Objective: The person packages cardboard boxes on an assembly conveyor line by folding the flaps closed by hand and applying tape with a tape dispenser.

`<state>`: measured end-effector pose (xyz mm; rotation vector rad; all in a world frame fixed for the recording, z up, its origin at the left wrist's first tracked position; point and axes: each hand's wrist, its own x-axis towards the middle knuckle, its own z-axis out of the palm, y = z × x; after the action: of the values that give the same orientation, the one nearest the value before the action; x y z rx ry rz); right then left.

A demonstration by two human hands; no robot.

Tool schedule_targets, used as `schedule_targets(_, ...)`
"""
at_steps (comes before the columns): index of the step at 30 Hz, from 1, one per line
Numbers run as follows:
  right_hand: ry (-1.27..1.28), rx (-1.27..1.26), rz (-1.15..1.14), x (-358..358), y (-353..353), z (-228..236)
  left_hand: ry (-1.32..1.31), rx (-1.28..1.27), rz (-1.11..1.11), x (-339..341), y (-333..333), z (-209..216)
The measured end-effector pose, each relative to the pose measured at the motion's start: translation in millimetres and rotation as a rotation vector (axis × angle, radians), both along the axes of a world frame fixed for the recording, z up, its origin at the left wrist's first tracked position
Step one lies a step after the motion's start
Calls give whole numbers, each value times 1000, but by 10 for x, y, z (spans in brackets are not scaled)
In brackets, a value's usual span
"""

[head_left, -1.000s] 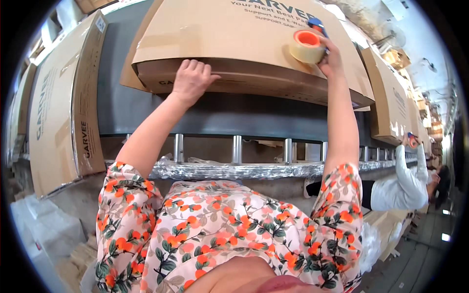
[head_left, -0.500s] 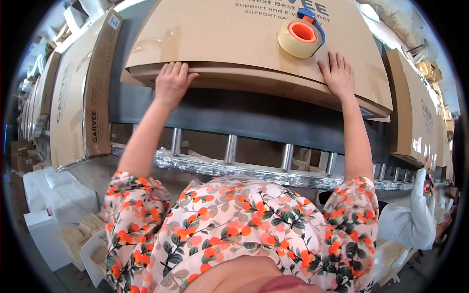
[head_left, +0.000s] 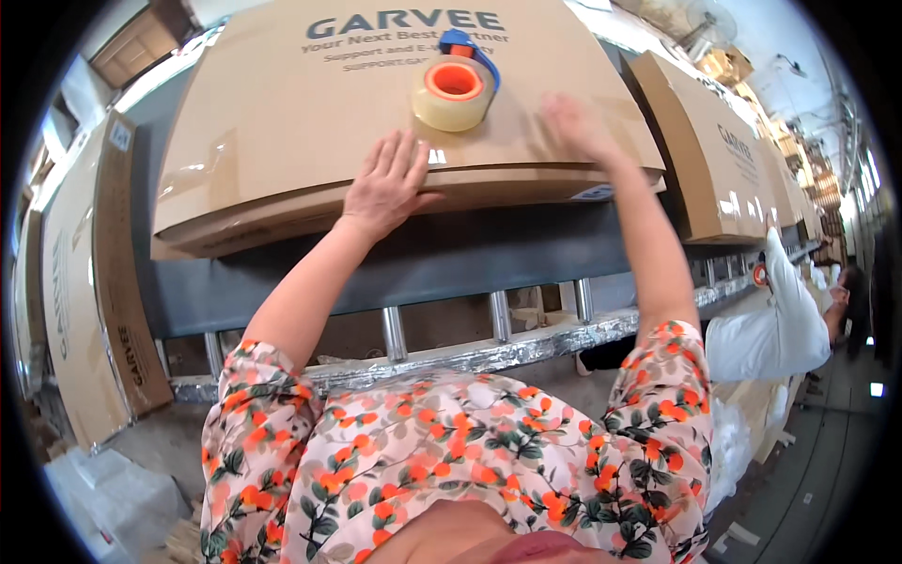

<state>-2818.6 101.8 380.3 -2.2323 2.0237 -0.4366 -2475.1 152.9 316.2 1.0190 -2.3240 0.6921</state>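
A large flat brown cardboard box (head_left: pixel 272 117) with dark printing lies in front of me. My left hand (head_left: pixel 383 185) rests flat near the middle of its front edge, fingers stretched out and nothing held. Just beyond it, on top of the box, sits a roll of clear tape (head_left: pixel 446 113) with an orange core, fitted on a blue tape dispenser (head_left: pixel 458 39). My right hand (head_left: pixel 578 127) is over the box's right part, to the right of the tape; motion smears its fingers, so contact and grip cannot be made out.
Beneath the box runs a dark conveyor belt (head_left: pixel 301 282), with metal rollers (head_left: pixel 395 335) along my side. Another carton (head_left: pixel 85 291) stands at left, and one more (head_left: pixel 705 160) at right. A person in white (head_left: pixel 766 334) works farther right. White wrapped packaging (head_left: pixel 122 498) lies lower left.
The box and tape now appear farther left in the picture. My left hand has shifted along the front edge toward the middle. The right hand has gone from lying flat to moving.
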Motion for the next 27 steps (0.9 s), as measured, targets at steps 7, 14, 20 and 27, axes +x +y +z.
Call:
schedule_targets(7, 1026, -360, -200, -1313, 302, -506, -20, -55, 2, 192, 108, 42)
schedule_targets(14, 477, -351, -297, -1918, 16, -793, 8, -70, -36, 42, 44, 88)
schedule_targets(20, 252, -608, -178, -809, 260, -464, 98, 21, -30, 181, 34, -82)
schedule_targets(27, 275, 37, -250, -658, 228, -349, 115, 106, 33, 172, 143, -40)
